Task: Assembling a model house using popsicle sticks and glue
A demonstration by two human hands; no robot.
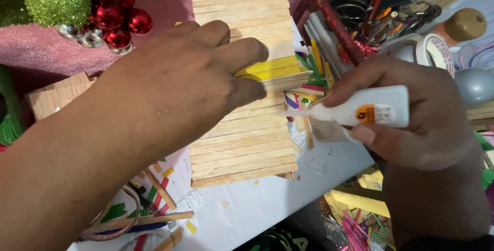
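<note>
— Where's the panel?

— The stick panel (242,132) lies flat on the white sheet (267,204), mid-worktop. Your left hand (175,91) presses on it, fingers (242,55) together over a yellow stick (270,66).

— And your right hand?

— Your right hand (417,112) is wrapped round a white glue bottle (370,108), nozzle at the panel's edge, perhaps touching. Loose coloured sticks (309,84) lie between; red baubles (116,17) sit far left.

Left hand (175,81) flat, right hand (411,112) clenched
</note>
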